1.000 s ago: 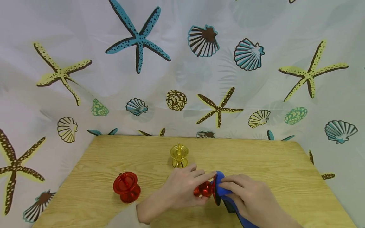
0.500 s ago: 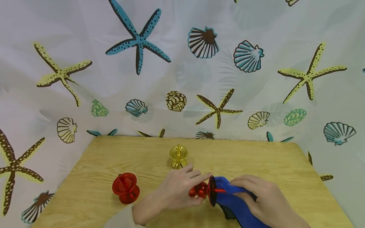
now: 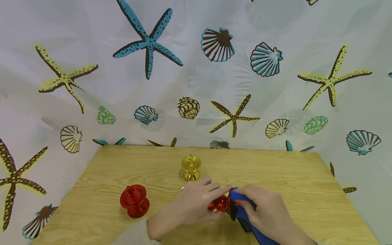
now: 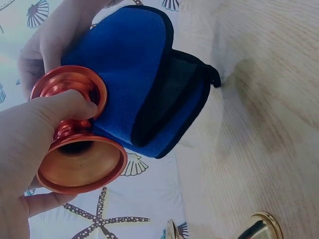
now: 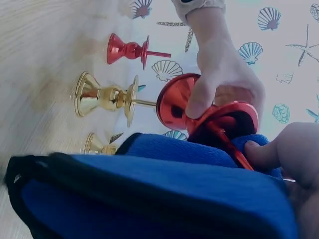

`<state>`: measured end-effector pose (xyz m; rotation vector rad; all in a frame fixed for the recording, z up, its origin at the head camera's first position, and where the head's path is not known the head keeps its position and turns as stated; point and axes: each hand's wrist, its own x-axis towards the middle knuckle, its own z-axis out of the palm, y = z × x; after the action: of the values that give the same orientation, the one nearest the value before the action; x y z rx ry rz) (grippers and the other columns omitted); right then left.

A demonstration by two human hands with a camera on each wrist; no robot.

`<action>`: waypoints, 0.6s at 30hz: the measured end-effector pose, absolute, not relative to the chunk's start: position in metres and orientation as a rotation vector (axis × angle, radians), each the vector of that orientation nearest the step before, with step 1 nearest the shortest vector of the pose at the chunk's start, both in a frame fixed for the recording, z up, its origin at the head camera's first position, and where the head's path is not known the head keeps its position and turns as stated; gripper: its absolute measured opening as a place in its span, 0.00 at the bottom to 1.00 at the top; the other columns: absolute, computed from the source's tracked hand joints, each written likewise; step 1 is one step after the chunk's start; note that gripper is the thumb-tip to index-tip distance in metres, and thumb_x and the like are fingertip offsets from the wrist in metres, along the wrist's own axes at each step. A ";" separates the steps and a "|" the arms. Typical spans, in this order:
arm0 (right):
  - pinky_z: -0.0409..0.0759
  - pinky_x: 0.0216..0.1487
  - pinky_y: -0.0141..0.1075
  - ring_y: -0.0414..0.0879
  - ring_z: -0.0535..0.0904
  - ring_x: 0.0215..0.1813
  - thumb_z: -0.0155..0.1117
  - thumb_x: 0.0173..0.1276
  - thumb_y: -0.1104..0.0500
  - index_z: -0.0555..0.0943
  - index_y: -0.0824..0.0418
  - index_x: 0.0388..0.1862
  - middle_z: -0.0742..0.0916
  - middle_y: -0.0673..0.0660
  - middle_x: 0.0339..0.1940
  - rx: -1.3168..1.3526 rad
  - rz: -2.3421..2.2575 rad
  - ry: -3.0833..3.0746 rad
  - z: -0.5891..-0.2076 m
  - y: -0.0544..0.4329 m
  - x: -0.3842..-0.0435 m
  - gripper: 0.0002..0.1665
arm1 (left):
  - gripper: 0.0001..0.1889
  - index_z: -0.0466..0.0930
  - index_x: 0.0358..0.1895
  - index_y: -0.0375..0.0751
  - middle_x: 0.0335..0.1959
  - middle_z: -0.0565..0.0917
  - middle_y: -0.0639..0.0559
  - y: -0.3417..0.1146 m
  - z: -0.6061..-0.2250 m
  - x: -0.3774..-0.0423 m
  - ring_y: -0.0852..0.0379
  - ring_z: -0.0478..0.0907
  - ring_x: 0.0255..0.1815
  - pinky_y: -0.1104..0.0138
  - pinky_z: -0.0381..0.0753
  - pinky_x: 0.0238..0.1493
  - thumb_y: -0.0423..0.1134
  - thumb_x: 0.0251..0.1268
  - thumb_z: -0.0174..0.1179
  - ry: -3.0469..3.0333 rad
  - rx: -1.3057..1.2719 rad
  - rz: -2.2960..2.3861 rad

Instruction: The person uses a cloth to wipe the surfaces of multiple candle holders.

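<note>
My left hand (image 3: pixel 196 199) holds a red metal candle holder (image 3: pixel 221 203) on its side by the waist, dish facing right. In the left wrist view the thumb lies across the holder's narrow middle and its hollow base (image 4: pixel 82 164) shows. My right hand (image 3: pixel 267 207) pinches a blue cloth (image 3: pixel 260 235) with dark edging, pressed against the inside of the dish. In the right wrist view the spike (image 5: pixel 232 144) rises from the dish beside the cloth (image 5: pixel 164 186), near the right thumb. Part of the cloth hangs below the right hand.
A second red candle holder (image 3: pixel 134 200) stands upright at left on the wooden table (image 3: pixel 260 166). Farther back stands a gold candle holder (image 3: pixel 191 166). Another gold one (image 5: pixel 102 97), mostly behind my left hand in the head view, shows in the right wrist view. A shell-printed curtain (image 3: pixel 171 88) surrounds the table.
The right hand drew the cloth rightward off the dish, baring the spike, then brought it back against the dish. The left hand shifted slightly left and back, keeping its grip on the candle holder.
</note>
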<state>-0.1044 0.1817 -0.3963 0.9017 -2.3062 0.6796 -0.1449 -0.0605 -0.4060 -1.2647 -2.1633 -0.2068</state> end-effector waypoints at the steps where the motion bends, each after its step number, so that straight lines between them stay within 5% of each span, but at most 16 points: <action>1: 0.85 0.37 0.24 0.36 0.91 0.36 0.83 0.54 0.68 0.90 0.54 0.42 0.93 0.46 0.37 0.914 0.662 -2.287 -0.397 0.181 -0.104 0.18 | 0.38 0.86 0.63 0.52 0.36 0.87 0.64 -0.060 -0.406 -0.145 0.65 0.73 0.31 0.79 0.67 0.26 0.58 0.44 0.82 -2.167 -1.261 -0.212; 4: 0.88 0.37 0.28 0.40 0.91 0.37 0.85 0.49 0.68 0.90 0.54 0.44 0.93 0.48 0.39 0.961 0.597 -2.222 -0.397 0.181 -0.101 0.22 | 0.38 0.87 0.63 0.52 0.34 0.87 0.64 -0.061 -0.405 -0.145 0.65 0.73 0.30 0.82 0.64 0.25 0.58 0.43 0.83 -2.206 -1.255 -0.278; 8: 0.89 0.40 0.34 0.46 0.91 0.41 0.69 0.75 0.59 0.92 0.55 0.47 0.93 0.51 0.44 1.099 0.517 -2.063 -0.400 0.184 -0.101 0.07 | 0.36 0.87 0.63 0.50 0.34 0.87 0.63 -0.063 -0.401 -0.144 0.67 0.72 0.30 0.84 0.61 0.28 0.54 0.45 0.83 -2.311 -1.291 -0.459; 11: 0.90 0.41 0.37 0.49 0.91 0.44 0.49 0.86 0.55 0.92 0.55 0.48 0.94 0.54 0.45 1.208 0.465 -1.914 -0.402 0.186 -0.105 0.21 | 0.35 0.86 0.64 0.49 0.36 0.89 0.62 -0.065 -0.398 -0.143 0.68 0.72 0.32 0.84 0.62 0.29 0.51 0.47 0.82 -2.400 -1.311 -0.603; 18: 0.89 0.42 0.35 0.46 0.90 0.45 0.50 0.86 0.56 0.91 0.55 0.47 0.94 0.52 0.45 1.235 0.466 -1.919 -0.401 0.189 -0.104 0.21 | 0.35 0.86 0.64 0.50 0.36 0.89 0.63 -0.064 -0.397 -0.143 0.68 0.70 0.32 0.84 0.60 0.28 0.51 0.48 0.80 -2.401 -1.332 -0.599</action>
<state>-0.1042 0.1890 -0.4010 1.2352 -1.9191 0.4660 -0.1429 -0.0643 -0.3973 -1.3322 -2.4012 -0.5989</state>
